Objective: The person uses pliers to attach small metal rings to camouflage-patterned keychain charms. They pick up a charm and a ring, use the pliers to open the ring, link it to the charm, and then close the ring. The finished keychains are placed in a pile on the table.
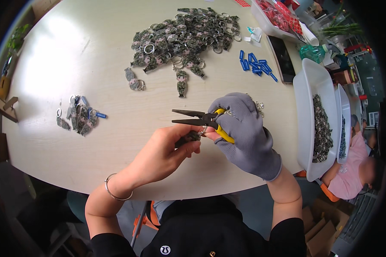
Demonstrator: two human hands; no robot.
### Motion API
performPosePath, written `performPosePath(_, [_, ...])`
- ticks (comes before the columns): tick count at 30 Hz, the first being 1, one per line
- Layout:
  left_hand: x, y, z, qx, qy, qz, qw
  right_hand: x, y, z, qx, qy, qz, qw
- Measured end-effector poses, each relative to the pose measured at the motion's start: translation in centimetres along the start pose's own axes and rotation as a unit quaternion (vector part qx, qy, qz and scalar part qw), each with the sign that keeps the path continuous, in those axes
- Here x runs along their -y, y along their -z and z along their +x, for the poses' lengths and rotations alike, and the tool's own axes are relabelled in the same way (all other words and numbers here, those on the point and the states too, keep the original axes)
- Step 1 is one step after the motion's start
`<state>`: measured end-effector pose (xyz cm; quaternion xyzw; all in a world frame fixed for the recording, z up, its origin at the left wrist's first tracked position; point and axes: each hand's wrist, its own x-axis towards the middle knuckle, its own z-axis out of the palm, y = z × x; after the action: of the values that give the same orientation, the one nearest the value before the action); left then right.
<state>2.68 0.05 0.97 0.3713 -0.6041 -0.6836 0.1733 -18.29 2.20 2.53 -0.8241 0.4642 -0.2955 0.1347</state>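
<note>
Grey-gloved, my right hand (246, 137) grips yellow-handled pliers (209, 118), jaws parted — my bare left hand (165, 147) pinches a camouflage keychain (187, 138) beside them.

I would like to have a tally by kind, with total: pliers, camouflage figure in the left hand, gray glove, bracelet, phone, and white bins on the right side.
Pliers: 1
Camouflage figure in the left hand: 1
Gray glove: 1
Bracelet: 1
Phone: 1
White bins: 3
Total: 8
</note>
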Motion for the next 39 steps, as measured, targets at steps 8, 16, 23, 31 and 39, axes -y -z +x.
performPosePath(8, [-0.1, -0.1, -0.1, -0.006, -0.020, 0.048, 0.999, 0.2, -0.1, 0.1, -0.004, 0.024, -0.035, 0.999])
performPosePath(16, [0.3, -0.3, 0.0, -0.055, -0.120, 0.166, 0.977, 0.4, 0.0, 0.3, 0.010, 0.041, -0.078, 0.996])
performPosePath(23, [0.7, -0.8, 0.0, -0.081, -0.133, 0.236, 0.959, 0.5, -0.2, 0.5, 0.024, 0.040, -0.069, 0.996])
performPosePath(31, [1.1, -0.5, 0.3, -0.098, -0.189, 0.207, 0.955, 0.4, -0.3, -0.1, 0.015, -0.043, 0.072, 0.996])
performPosePath(39, [1.5, -1.1, 0.8, -0.100, -0.217, 0.104, 0.966, 1.3, -0.7, -1.2, -0.035, -0.149, 0.181, 0.972])
